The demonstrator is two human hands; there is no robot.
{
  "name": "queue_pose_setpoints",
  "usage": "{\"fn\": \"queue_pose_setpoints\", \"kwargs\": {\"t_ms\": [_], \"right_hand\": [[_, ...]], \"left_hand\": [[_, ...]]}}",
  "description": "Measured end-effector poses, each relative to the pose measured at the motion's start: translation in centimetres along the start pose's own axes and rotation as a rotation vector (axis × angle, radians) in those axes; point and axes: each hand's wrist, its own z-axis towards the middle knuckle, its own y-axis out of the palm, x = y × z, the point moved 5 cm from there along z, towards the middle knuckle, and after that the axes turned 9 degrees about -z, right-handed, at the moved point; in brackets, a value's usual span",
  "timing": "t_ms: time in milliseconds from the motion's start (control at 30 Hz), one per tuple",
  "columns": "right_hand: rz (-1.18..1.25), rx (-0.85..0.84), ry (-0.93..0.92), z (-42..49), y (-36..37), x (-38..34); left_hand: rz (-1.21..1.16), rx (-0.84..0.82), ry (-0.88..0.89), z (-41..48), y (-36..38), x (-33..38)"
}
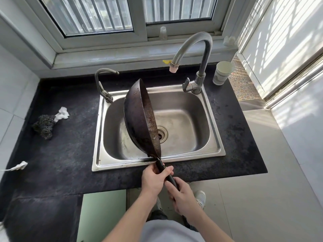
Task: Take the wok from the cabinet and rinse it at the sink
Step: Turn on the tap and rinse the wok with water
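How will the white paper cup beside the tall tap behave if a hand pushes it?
The white paper cup looks thin-walled and empty, so it is probably very light and would slide or tip easily. It stands upright near the black counter's right edge, so a push could send it off. Once on its side, it would likely roll.

Wok point(138, 117) dark brown-black, speckled; sink point(185, 105) silver steel; counter point(57, 137) black.

The person's arms are bare, with no sleeves showing. They wear a light grey top point(167, 231), dark trousers point(157, 214) and white shoes point(201, 198).
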Motion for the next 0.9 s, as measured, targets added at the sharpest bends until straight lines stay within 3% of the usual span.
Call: {"fn": "queue_pose_setpoints", "kwargs": {"t_ms": [500,900], "right_hand": [[-0.063,0.004,-0.020,0.14,0.04,-0.26],[0.074,-0.017,0.037,0.13,0.39,-0.26]], "left_hand": [[0.075,-0.005,-0.013,-0.01,-0.29,-0.36],[0.113,0.005,0.002,0.45,-0.06,-0.05]]}}
